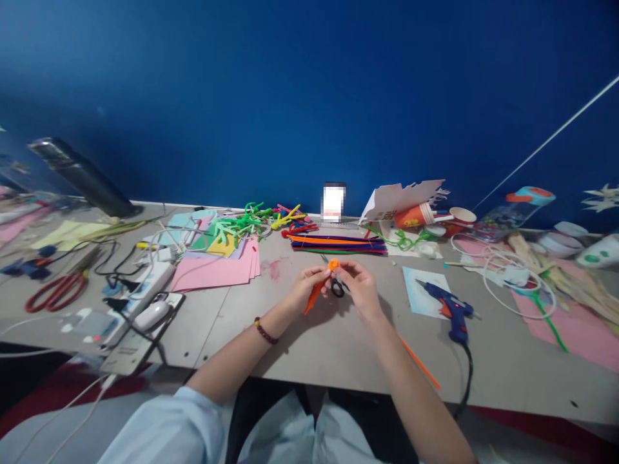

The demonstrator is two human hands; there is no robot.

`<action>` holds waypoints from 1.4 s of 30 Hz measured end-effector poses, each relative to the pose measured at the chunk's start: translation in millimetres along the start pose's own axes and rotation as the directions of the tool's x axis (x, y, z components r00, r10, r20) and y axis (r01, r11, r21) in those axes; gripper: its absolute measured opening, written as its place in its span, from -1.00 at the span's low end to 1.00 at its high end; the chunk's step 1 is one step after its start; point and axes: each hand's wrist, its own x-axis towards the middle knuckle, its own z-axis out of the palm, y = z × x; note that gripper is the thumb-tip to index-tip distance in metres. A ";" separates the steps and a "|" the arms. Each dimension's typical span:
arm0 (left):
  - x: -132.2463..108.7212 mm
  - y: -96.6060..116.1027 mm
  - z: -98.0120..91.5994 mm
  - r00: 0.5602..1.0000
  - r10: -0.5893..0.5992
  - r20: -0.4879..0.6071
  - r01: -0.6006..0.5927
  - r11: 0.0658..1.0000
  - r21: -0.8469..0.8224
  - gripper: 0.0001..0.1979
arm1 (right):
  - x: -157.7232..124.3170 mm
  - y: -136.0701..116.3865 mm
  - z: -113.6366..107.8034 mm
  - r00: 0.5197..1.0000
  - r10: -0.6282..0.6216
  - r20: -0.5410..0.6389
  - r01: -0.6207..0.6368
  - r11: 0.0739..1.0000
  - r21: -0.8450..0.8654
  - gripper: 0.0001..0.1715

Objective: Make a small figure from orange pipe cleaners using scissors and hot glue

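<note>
My left hand (pixel 309 288) and my right hand (pixel 360 290) meet above the middle of the grey table, both pinching an orange pipe cleaner (pixel 333 264). Its top is wound into a small coil, and a tail (pixel 313 299) hangs down past my left hand. Black-handled scissors (pixel 337 288) sit just below my fingers, their blades pointing away from me. I cannot tell whether either hand holds them. A loose orange pipe cleaner (pixel 418 362) lies beneath my right forearm.
A blue glue gun (pixel 449 312) lies on a pale card to the right. Behind my hands are a bundle of pipe cleaners (pixel 337 243) and pink paper sheets (pixel 215 270). Red-handled scissors (pixel 57 291), a power strip (pixel 145 290) and cables occupy the left.
</note>
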 end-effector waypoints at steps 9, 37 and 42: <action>7.8 -7.2 -12.1 0.988 -0.051 0.146 0.057 0.998 -0.035 -0.76 | -0.8 5.4 -2.9 0.999 0.022 -0.025 -0.023 0.997 -0.075 -0.76; 5.6 -2.1 -11.0 0.979 -0.071 0.190 0.087 0.993 -0.080 -0.82 | 0.7 2.6 -1.7 0.997 -0.074 0.013 0.074 0.997 -0.013 -0.79; 7.8 -4.1 -18.4 0.940 -0.145 0.310 0.188 0.976 -0.113 -0.79 | -0.4 0.9 -0.2 1.000 0.024 0.018 -0.024 1.000 0.004 -0.78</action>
